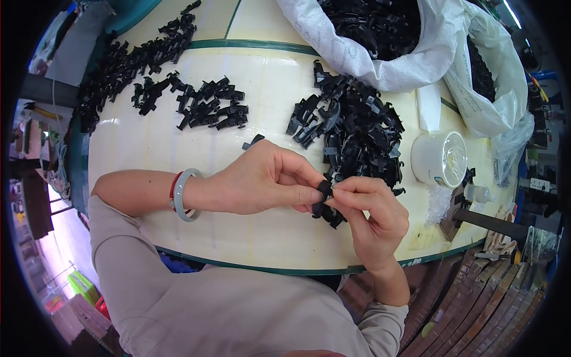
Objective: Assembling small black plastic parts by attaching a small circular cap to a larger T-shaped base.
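Observation:
My left hand point(262, 178) is closed in a pinch on a small black plastic part point(323, 189), held above the near side of the table. Against the right side of that part, my right hand point(375, 215) has its thumb and fingers pressed together. Whatever lies between the right fingertips is too small and hidden to name. Just behind both hands is a heap of similar black plastic parts point(363, 131). One loose black part point(254, 141) lies by itself beyond my left hand.
More black parts point(217, 102) spread over the table's left side. A white sack point(380, 74) of black parts stands at the back, near a clear plastic bag point(496, 113). To the right are a white round tub point(439, 157), small clear pieces point(439, 204) and a small bottle point(477, 193).

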`<state>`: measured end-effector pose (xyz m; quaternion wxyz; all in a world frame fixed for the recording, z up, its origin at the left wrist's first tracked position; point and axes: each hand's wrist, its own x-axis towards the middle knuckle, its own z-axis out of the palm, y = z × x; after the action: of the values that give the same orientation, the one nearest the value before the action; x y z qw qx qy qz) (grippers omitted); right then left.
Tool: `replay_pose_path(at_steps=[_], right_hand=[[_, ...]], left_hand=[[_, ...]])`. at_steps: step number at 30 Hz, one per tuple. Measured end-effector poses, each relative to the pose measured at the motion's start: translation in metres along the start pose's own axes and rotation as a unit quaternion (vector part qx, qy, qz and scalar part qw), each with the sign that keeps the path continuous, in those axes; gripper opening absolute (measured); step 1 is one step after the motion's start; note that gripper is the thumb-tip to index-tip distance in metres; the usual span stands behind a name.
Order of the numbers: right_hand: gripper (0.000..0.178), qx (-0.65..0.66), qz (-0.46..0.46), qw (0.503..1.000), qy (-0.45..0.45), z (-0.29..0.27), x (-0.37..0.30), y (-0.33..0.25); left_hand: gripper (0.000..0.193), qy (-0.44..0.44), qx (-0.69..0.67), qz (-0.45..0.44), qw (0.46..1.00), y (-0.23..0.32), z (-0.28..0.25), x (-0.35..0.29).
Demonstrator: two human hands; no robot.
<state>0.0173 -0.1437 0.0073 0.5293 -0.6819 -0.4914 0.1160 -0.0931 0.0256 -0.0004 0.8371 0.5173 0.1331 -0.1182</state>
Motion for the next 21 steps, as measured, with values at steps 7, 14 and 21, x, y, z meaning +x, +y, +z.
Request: replay_pose_path(at_steps=[7,14,21], right_hand=[[0.026,0.020,0.015,0.999,0.032,-0.005,-0.002,0.000],[0.024,-0.191,0.155,0.960,0.129,-0.092,-0.035,-0.009],[0.010,-0.248,0.216,0.944,-0.025,-0.086,-0.052,0.003]], left_hand=[[0.019,0.044,0.061,-0.001,0.997,0.008,0.003,-0.004],[0.019,0.144,0.139,-0.053,0.978,0.008,-0.017,-0.020],[0.018,0.201,0.313,0.008,0.928,0.015,-0.025,-0.038]])
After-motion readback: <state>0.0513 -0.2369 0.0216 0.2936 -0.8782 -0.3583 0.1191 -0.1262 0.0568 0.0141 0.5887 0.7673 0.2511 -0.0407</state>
